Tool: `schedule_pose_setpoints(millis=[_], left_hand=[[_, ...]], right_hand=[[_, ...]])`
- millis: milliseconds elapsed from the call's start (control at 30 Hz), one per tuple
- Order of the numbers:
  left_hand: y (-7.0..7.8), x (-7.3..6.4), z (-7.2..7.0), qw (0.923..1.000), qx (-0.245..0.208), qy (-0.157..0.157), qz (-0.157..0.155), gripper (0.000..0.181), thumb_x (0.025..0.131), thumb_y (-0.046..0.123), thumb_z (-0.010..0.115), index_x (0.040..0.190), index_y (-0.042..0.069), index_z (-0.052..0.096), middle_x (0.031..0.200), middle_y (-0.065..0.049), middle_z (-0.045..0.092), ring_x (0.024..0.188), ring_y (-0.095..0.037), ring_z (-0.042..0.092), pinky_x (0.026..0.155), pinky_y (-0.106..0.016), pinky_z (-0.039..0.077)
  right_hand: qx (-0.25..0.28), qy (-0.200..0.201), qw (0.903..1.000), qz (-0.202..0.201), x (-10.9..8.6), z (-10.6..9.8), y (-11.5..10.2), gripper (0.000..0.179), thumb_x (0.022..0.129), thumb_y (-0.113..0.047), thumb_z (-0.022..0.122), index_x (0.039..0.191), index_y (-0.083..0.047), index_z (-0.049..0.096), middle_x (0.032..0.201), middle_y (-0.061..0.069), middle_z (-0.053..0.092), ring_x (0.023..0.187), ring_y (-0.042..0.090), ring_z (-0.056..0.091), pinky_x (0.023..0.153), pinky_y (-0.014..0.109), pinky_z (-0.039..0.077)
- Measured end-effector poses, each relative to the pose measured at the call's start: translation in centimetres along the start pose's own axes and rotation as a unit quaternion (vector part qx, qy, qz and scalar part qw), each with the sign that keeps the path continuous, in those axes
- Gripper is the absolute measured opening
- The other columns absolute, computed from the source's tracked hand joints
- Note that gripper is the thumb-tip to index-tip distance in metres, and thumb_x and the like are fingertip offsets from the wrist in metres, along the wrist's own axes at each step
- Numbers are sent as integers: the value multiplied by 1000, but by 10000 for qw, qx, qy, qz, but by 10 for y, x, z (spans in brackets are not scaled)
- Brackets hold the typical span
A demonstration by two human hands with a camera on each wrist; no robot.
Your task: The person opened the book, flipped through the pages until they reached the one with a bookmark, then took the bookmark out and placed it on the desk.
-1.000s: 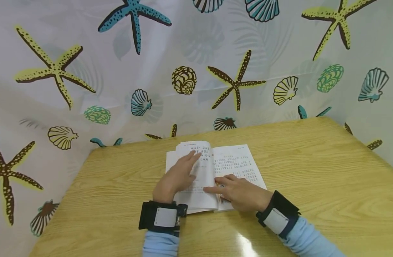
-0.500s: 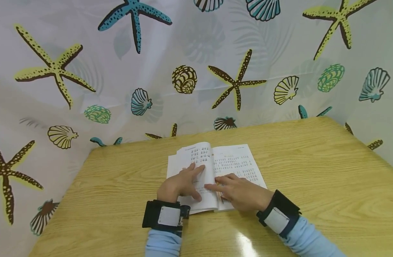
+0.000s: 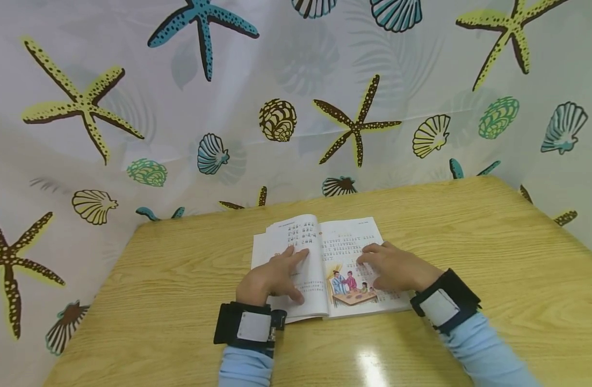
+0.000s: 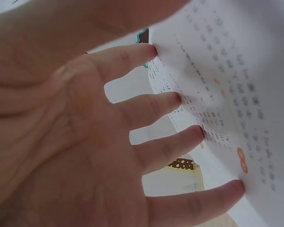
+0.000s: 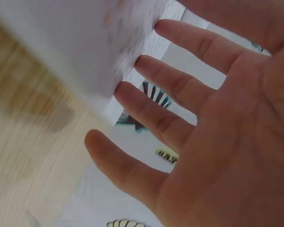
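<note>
An open book (image 3: pixel 344 234) lies on the wooden table, its pages printed with text. A colour picture (image 3: pixel 351 287) of people around a table shows on the lower part of the right page. My left hand (image 3: pixel 274 274) rests on the left page with spread fingers; in the left wrist view its straight fingertips (image 4: pixel 196 135) press the paper. Over the right page is my right hand (image 3: pixel 399 266), fingers spread. The right wrist view has several of its fingertips (image 5: pixel 125 90) at the page and one beyond the page edge. Neither hand grips anything.
The wooden table (image 3: pixel 189 269) extends around the book on all sides. Behind it hangs a pale cloth (image 3: pixel 286 64) printed with starfish and shells. Both wrists wear black straps (image 3: pixel 446 301) with a light plate.
My left hand first slid down the left page toward the near edge, then stayed. My right hand moved right from the book's middle onto the right page, uncovering the colour picture.
</note>
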State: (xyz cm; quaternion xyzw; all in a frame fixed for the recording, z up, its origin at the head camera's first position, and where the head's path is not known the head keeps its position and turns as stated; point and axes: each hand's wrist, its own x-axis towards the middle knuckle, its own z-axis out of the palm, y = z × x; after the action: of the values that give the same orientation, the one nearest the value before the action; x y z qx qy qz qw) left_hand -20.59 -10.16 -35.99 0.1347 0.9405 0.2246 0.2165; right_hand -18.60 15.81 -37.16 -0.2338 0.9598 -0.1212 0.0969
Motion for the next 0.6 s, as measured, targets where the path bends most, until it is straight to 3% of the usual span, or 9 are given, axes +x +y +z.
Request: schedule_pose_setpoints(millis=[200,500,600], left_hand=[[0,0,1,10000,-14,8,7,98,75,7,90,158,21,40,167,-12,23,151,-40,20,116,-61,25],[0,0,1,10000,0,3,12,98,75,8,90,158,21,40,167,-12,22,151,-41,20,116,-62,26],[1,0,1,10000,-4,11,29,97,75,8,90,158,20,40,167,-13,23,151,-41,20,115,-62,27]], right_hand=[[265,-29,9992,314,-5,-6,19,47,81,-3,79,127,-3,67,142,26,50,130,49,47,103,59,45],[363,17,9991,219,-7,-7,21,48,81,-2,80,128,-1,66,142,31,47,129,53,45,102,61,44],[498,-42,9977,460,-7,-7,22,55,83,-5,79,135,0,62,148,34,40,133,58,37,104,67,39]])
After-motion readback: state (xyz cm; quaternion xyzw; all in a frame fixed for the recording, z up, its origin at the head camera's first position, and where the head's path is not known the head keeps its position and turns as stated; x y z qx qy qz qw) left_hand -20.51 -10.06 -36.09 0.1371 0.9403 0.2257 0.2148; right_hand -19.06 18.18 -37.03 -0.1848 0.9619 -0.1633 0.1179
